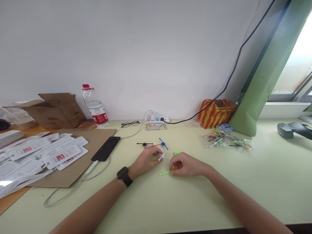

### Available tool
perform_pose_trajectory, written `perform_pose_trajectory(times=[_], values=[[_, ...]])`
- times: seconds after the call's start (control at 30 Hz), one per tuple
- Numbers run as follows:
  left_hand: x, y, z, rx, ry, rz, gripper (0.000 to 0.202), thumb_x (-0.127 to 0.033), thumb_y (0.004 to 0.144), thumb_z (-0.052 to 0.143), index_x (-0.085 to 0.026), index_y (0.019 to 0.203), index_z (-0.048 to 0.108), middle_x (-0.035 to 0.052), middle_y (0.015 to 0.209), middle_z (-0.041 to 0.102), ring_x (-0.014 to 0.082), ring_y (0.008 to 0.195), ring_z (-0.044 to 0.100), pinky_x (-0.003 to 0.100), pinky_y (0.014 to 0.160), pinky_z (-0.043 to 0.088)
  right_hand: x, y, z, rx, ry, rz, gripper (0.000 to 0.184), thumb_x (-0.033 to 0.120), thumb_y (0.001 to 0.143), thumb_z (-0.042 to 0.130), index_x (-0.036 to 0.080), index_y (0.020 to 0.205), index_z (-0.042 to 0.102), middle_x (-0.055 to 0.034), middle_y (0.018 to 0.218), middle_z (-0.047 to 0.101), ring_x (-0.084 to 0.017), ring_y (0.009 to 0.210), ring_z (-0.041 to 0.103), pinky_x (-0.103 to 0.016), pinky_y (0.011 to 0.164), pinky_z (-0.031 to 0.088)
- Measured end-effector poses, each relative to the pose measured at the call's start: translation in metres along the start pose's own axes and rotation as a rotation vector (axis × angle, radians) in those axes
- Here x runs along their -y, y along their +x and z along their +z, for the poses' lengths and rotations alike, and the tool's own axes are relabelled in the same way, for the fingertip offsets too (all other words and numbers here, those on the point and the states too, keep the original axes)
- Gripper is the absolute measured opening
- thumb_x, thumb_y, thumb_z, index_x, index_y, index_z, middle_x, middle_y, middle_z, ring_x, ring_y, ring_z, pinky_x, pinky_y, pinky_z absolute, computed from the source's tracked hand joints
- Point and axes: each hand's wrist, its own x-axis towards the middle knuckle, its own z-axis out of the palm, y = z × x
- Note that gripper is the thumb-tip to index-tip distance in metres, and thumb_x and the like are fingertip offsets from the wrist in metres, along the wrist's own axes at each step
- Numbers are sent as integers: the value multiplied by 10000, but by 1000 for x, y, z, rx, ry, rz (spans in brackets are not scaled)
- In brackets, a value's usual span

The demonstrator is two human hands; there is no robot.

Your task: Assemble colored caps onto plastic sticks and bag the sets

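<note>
At the fingertips of my left hand [147, 160] is a small white plastic arrow [162, 156]; the fingers are closed on it. A bit of yellow plastic [153, 159] shows under that hand, mostly hidden. My right hand [186, 164] pinches a bright green plastic arrow [164, 174] near the tabletop, its tail covered by the fingers. Just behind the right hand lies a green round base [176, 152]. Beyond my left hand rest a black arrow spinner [144, 144] and a blue arrow spinner [163, 144], with a red arrow [156, 145] between them.
Clear bags of colourful pieces [216, 139] lie at right, before a striped bag [214, 113]. Leftward are a phone [106, 148] on a cable, cardboard [97, 135] with white packages, a bottle [96, 109] and a box [58, 112]. Glasses [130, 124] and a power strip [157, 119] line the wall.
</note>
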Motion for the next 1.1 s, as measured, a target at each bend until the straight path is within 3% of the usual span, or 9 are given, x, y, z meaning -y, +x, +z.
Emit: perform_pose_trajectory(times=[0.13, 0.27, 0.43, 0.57, 0.73, 1.1], values=[[3, 0, -1, -25, 118, 22, 238, -298, 895, 687, -271, 1131, 706, 71, 1157, 736, 265, 1105, 668, 401, 954, 528, 5, 0, 10, 2, -89, -26, 62, 185, 815, 677, 211, 786, 726, 10, 717, 634, -135, 630, 531, -247, 570, 385], [2, 0, -2, 2, 139, 44, 192, -337, 895, 696, -269, 1070, 739, 81, 1135, 737, 282, 1146, 646, 422, 987, 508, 10, 0, 6, -28, -86, -48, 98, 136, 811, 639, 213, 799, 698, 0, 746, 653, -151, 666, 559, -255, 595, 414], [-1, -2, -6, 59, 170, 69, 312, -421, 836, 774, -272, 1109, 751, 82, 1165, 746, 316, 1200, 613, 462, 1011, 496, 5, -2, -18, -287, -62, -54, 65, 178, 874, 605, 214, 849, 653, -30, 865, 686, -185, 807, 600, -284, 670, 448], [4, 0, -5, 20, 150, 103, 222, -274, 944, 627, -277, 1126, 756, 71, 1180, 752, 286, 1194, 625, 467, 1015, 502, -14, -2, -29, -452, -202, 50, 86, 162, 892, 565, 216, 828, 584, -13, 830, 667, -183, 793, 598, -289, 663, 408], [8, 3, -3, -56, 128, 135, 235, -211, 921, 636, -288, 1112, 749, 69, 1151, 751, 277, 1206, 618, 463, 1018, 503, -32, 4, -19, -405, -314, 62, 134, 96, 869, 544, 213, 806, 560, -9, 837, 661, -179, 800, 585, -296, 729, 407], [7, 1, 1, -33, 153, 167, 186, -185, 922, 628, -275, 1042, 739, 53, 1139, 733, 249, 1166, 613, 439, 1005, 511, -40, 7, -12, -391, -357, 45, 188, 51, 866, 539, 208, 796, 616, -16, 865, 689, -172, 813, 614, -269, 719, 416]])
